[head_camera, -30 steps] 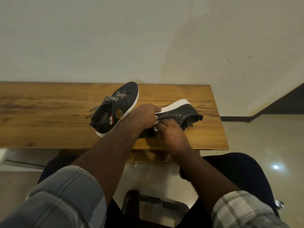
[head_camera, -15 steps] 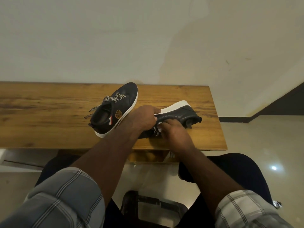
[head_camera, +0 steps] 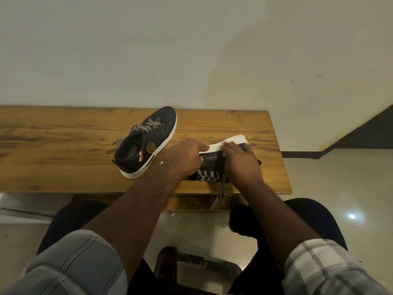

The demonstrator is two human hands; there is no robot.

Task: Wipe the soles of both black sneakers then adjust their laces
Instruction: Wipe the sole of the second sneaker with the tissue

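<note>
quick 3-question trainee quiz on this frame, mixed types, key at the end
1. True or false: the upright sneaker stands on the wooden table, untouched by either hand.
2. Which hands are on the sneaker lying on its side? A) left only B) right only C) both
3. Fill in: a loose lace hangs over the table's near ____.

Key:
1. True
2. C: left hand and right hand
3. edge
</note>
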